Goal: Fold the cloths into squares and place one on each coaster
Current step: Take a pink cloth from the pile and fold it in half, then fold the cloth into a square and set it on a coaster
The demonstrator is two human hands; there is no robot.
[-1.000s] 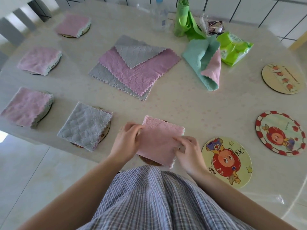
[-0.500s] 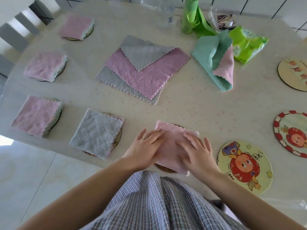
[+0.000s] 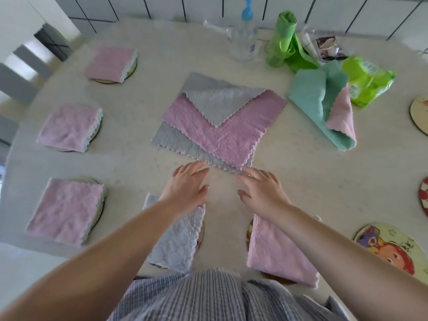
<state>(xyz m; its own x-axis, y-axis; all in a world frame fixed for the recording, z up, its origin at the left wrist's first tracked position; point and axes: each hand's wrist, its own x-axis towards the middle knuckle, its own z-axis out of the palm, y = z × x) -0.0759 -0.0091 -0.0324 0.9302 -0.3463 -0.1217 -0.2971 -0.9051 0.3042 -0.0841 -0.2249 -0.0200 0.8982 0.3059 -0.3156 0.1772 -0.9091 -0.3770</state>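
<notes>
Both hands, left hand (image 3: pixel 187 189) and right hand (image 3: pixel 262 192), released and empty, near the grey cloth (image 3: pixel 171 140) under the stack; tugging it could drag the pink cloth (image 3: pixel 222 133) askew

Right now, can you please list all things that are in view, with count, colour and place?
folded cloths on coasters: five; three pink along the left, one grey and one pink at the near edge
unfolded cloths: a grey and pink stack, table centre
loose cloth: one, teal and pink, right of the stack
bare coasters: three in view, cartoon prints, right edge
bag roll: one, green, far side
packet: one, green, far right
bottle: one, clear with blue cap, far side
table: one, pale
left hand: open, over the table near the stack
right hand: open, near the stack's corner
</notes>
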